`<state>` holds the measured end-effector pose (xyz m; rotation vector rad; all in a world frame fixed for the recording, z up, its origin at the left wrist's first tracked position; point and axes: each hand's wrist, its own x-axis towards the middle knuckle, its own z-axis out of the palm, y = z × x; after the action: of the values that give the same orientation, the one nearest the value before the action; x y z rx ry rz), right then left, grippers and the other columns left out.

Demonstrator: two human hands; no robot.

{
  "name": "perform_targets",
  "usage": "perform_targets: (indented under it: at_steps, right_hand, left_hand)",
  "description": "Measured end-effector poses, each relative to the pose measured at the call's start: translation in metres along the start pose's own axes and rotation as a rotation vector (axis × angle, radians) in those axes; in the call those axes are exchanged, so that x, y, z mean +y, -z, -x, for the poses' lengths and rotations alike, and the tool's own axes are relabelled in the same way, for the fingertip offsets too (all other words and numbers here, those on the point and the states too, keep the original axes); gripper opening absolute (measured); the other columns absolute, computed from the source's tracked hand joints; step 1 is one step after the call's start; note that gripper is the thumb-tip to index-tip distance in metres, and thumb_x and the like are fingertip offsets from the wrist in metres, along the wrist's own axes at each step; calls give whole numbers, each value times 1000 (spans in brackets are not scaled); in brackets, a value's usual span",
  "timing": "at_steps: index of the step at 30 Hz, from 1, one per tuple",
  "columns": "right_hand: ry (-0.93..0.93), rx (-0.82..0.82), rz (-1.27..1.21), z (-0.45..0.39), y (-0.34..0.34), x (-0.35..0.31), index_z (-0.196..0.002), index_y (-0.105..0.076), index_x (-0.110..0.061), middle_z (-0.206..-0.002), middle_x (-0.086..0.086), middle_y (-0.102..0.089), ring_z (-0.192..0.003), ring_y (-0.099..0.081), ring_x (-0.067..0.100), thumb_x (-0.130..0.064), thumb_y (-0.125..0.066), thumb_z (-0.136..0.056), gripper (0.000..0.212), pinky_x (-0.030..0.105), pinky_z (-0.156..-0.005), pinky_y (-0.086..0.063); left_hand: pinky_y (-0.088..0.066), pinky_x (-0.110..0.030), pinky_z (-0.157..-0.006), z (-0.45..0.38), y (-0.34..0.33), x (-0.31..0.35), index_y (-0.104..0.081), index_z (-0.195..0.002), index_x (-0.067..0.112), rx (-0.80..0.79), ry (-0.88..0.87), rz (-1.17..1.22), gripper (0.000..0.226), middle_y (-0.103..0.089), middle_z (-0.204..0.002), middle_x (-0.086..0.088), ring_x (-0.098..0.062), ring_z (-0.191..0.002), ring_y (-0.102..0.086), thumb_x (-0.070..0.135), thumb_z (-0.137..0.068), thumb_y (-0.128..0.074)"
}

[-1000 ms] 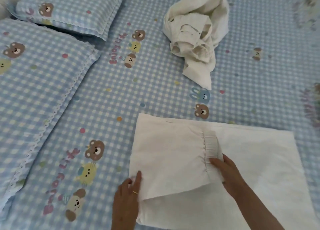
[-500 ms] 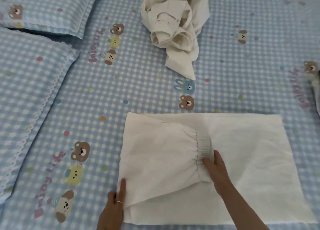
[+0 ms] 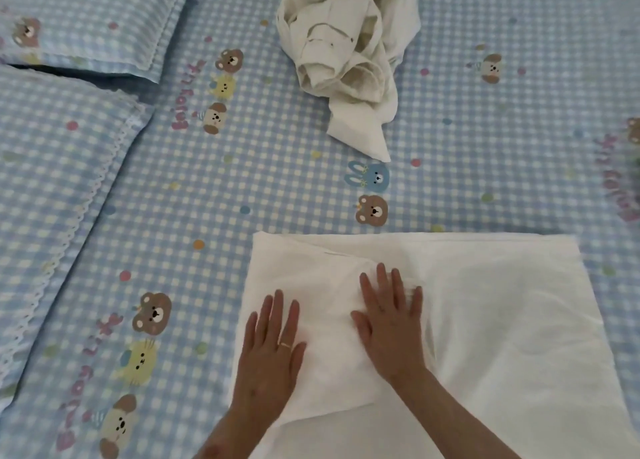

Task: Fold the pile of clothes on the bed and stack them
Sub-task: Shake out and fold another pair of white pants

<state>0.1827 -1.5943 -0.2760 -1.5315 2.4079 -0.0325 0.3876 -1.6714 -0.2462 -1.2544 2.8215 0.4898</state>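
A white garment (image 3: 502,320) lies flat on the bed in front of me, with its sleeve folded across the left half. My left hand (image 3: 272,347) rests flat on that folded part near the left edge, fingers straight, a ring on one finger. My right hand (image 3: 391,323) presses flat on the sleeve near its gathered cuff, fingers spread. A crumpled cream garment (image 3: 349,53) lies in a heap farther up the bed, apart from both hands.
The bed (image 3: 277,181) is covered by a blue checked sheet with bear and bunny prints. Two matching pillows (image 3: 52,167) lie at the left, one behind the other (image 3: 93,18).
Both hands have moved onto the folded sleeve and now lie flat on it; before, the left touched the garment's left edge and the right held the cuff. The view has shifted closer.
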Motion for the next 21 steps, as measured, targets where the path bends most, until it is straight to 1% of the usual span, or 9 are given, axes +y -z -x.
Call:
perform_targets:
  at_steps: [3, 7, 10, 12, 14, 17, 18, 19, 21]
  right_hand:
    - [43, -78, 31, -8, -28, 21, -145, -38, -23, -157, 8, -23, -144, -23, 30, -52, -35, -90, 62, 64, -108, -20]
    - [87, -70, 3, -16, -59, 36, -149, -27, -28, -160, 4, -14, -147, -11, 25, -55, -31, -94, 61, 62, -111, -13]
    - [95, -43, -68, -24, -52, 31, -149, -28, -27, -159, 5, -16, -147, -15, 25, -53, -33, -95, 61, 60, -111, -12]
    - [85, -2, -143, -14, -35, 41, -150, -24, -25, -159, 3, -14, -147, -15, 23, -48, -30, -97, 58, 54, -113, -9]
    - [-113, 95, -258, 8, -15, 76, -151, -22, -22, -159, 4, -17, -146, -15, 20, -42, -24, -99, 55, 47, -116, -9]
    - [-639, 172, -291, 63, 12, 172, -145, -35, -11, -153, 16, -30, -142, -28, 29, -46, -19, -97, 62, 53, -113, -19]
    - [-783, 147, -288, 83, 19, 201, -144, -37, -8, -151, 19, -32, -140, -32, 34, -47, -24, -94, 65, 56, -111, -22]
    - [-887, 101, -299, 97, 24, 221, -143, -36, -7, -150, 22, -34, -137, -36, 37, -47, -32, -91, 66, 58, -110, -25]
    - [-957, 7, -348, 117, 32, 249, -138, -43, -1, -140, 24, -46, -123, -51, 43, -49, -42, -84, 72, 56, -101, -39]
  left_hand:
    - [-8, -46, -114, -75, -31, -5, -28, -147, 16, -118, 3, -97, 65, -15, -154, -15, -32, -143, -19, 48, -91, -31]
    - [-5, -47, -117, -86, -75, -29, -13, -151, 20, -164, 50, -178, 71, -6, -158, -13, -26, -147, -7, 61, -93, -16]
    - [-7, -50, -117, -92, -72, -25, -16, -150, 14, -213, 94, -182, 74, -8, -157, -17, -29, -146, -8, 60, -92, -12]
    - [-15, -53, -115, -93, -58, 1, -30, -145, 2, -164, 113, -118, 70, -17, -154, -22, -34, -144, -17, 48, -94, -21]
    - [-20, -48, -113, -103, -46, 46, -45, -135, -4, -34, -7, -84, 58, -32, -148, -23, -35, -139, -30, 31, -91, -28]
    - [-25, -45, -114, -151, -45, 153, -51, -131, -1, 2, -313, 29, 50, -43, -142, -22, -35, -133, -40, 27, -92, -37]
    - [-25, -45, -115, -170, -50, 192, -46, -135, 0, -53, -369, 59, 51, -39, -145, -22, -35, -135, -38, 28, -93, -40]
    - [-19, -44, -117, -190, -57, 225, -36, -141, 0, -124, -394, 68, 54, -30, -150, -21, -34, -140, -29, 29, -96, -41]
    - [-3, -40, -119, -230, -76, 284, -11, -149, 5, -269, -405, 23, 61, -10, -157, -17, -29, -146, -8, 31, -100, -37]
